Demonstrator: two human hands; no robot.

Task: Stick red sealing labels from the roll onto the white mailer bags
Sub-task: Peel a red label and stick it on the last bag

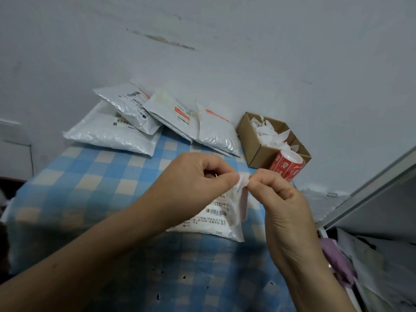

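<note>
Both hands are meeting above the middle of the blue and cream checked cloth (90, 188), and each is pinching the same small label (242, 184) between thumb and forefinger. The left hand (198, 176) is gripping its top edge from one side and the right hand (279, 194) from the other, with the remaining fingers of both curling inward. The label is hanging down from the pinch as a pale strip with a reddish tint (it is too blurred to tell backing from sticker). Directly beneath it, a white mailer bag (216, 224) is lying flat on the cloth, its printed address slip with a barcode facing up. The roll of red labels (287, 165) is lying on its side just beyond the right hand, touching a brown cardboard box (258, 152) that is holding crumpled white paper scraps (267, 134). Farther back, a stack of mailer bags (126, 122) is leaning against the grey wall (225, 41), several of them overlapping and some showing red strips. Another white bag (322, 203) is lying at the right, beside the edge of a pale shelf (371, 199).
</note>
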